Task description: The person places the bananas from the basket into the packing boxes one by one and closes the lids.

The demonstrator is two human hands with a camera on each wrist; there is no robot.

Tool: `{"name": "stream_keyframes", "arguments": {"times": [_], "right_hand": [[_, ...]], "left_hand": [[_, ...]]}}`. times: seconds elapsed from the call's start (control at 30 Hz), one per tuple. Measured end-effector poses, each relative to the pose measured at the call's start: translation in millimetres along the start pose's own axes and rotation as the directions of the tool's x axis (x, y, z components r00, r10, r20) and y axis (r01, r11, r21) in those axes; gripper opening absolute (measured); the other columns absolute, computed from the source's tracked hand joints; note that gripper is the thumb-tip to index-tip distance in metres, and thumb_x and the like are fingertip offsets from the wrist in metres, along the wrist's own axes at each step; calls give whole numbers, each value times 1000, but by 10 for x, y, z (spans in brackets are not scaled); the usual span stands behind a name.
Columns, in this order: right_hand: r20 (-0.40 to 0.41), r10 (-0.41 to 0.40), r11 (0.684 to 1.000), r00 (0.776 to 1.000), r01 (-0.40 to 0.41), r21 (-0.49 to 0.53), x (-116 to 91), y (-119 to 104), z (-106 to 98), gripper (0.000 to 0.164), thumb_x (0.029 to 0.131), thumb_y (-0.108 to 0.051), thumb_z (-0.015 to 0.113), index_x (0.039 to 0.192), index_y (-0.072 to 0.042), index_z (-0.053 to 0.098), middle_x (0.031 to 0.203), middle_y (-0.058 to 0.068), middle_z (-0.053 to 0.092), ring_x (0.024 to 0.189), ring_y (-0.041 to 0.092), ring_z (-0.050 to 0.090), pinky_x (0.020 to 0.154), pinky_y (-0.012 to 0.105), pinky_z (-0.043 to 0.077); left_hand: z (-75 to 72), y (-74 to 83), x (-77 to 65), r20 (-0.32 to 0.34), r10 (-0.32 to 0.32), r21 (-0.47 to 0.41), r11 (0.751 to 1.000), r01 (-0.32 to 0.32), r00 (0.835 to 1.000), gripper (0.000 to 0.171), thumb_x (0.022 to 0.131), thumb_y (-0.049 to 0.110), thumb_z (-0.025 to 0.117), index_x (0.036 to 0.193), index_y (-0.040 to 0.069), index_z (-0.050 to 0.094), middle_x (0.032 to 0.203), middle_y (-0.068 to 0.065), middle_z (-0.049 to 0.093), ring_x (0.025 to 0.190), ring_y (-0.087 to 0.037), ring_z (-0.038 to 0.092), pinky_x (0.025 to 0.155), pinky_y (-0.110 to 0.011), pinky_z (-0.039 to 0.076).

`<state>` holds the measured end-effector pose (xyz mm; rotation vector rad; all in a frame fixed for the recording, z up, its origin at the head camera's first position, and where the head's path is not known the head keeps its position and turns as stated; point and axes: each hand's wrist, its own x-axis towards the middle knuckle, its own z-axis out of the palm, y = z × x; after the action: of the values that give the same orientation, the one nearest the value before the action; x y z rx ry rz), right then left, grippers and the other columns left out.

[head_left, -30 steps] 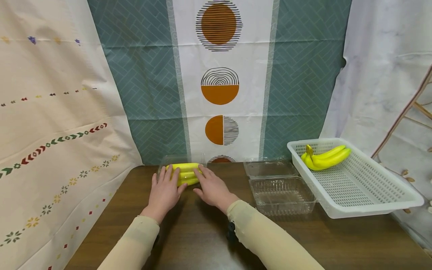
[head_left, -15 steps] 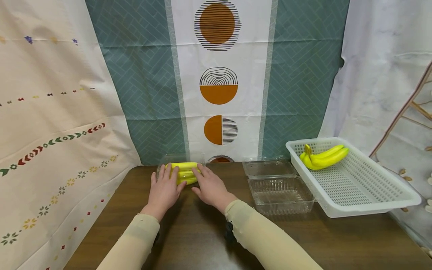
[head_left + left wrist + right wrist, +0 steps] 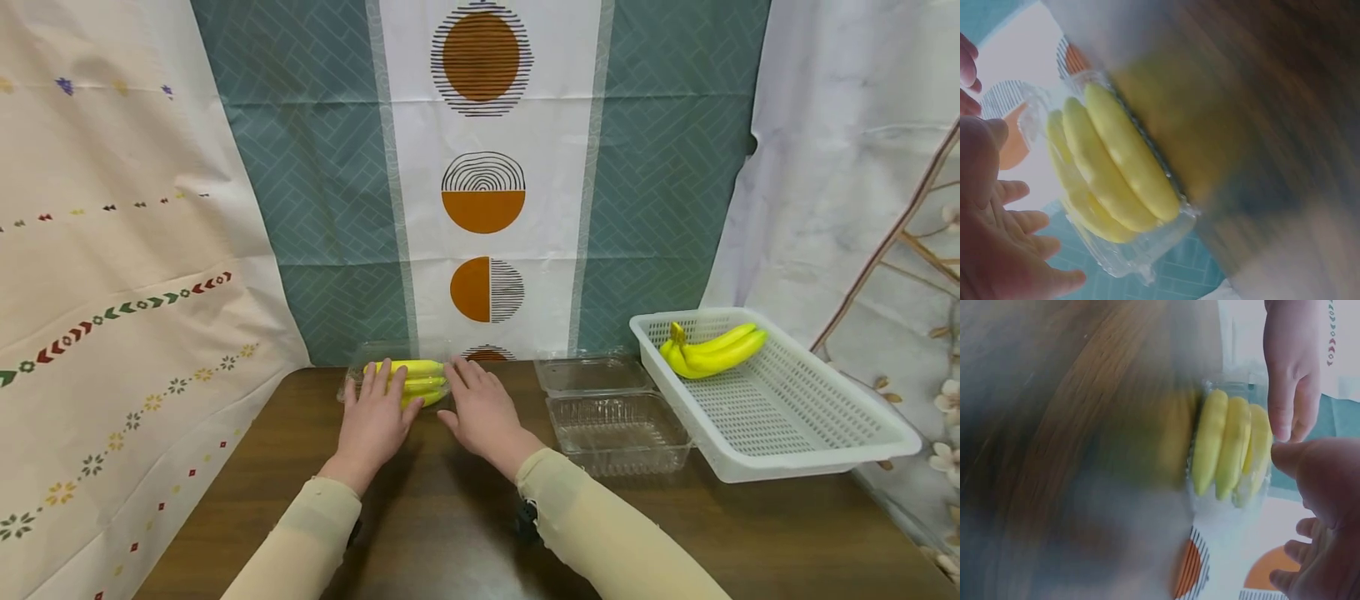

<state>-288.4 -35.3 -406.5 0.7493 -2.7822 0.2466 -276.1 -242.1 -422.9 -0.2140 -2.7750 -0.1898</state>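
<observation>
A bunch of yellow bananas (image 3: 424, 384) lies in a clear plastic clamshell box (image 3: 352, 379) at the back of the table. The box's lid stands raised behind the bananas. My left hand (image 3: 372, 427) is over the box's left part with fingers extended; whether the fingertips touch it I cannot tell. At its right end is my right hand (image 3: 486, 417), fingers straight and thumb apart. In the left wrist view the bananas (image 3: 1113, 165) sit side by side beyond my left palm (image 3: 1004, 237). In the right wrist view both hands are beside the bananas (image 3: 1229, 447).
A second clear clamshell box (image 3: 622, 429) lies with its lid laid back, right of my hands. Partly beside it stands a white perforated basket (image 3: 795, 408) holding another banana bunch (image 3: 708, 352). Patterned cloths hang behind the wooden table (image 3: 442, 533).
My right hand has shifted a little to the right, off the bananas toward the box's right end. The left hand has moved slightly right. The basket and second box stay put.
</observation>
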Motion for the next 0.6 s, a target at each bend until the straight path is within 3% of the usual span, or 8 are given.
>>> {"name": "stream_keyframes", "arguments": {"times": [0.37,0.6], "right_hand": [[-11,16,1000,1000,-15,8,-195,217,-150,84,109,-50,68,174,-9,35,177,14,36,164,35,33,131,54,29],[-54,8,999,998,-6,33,-357,364,-278,84,107,-53,70,170,-5,41,173,16,43,162,38,36,129,59,31]], "left_hand": [[15,201,-11,-23,28,-43,999,-29,999,69,111,44,67,163,1,51,172,-29,38,162,-51,27,125,-77,21],[26,355,5,-16,52,-64,997,-52,999,71,110,46,68,165,4,49,174,-27,36,164,-50,25,126,-77,18]]}}
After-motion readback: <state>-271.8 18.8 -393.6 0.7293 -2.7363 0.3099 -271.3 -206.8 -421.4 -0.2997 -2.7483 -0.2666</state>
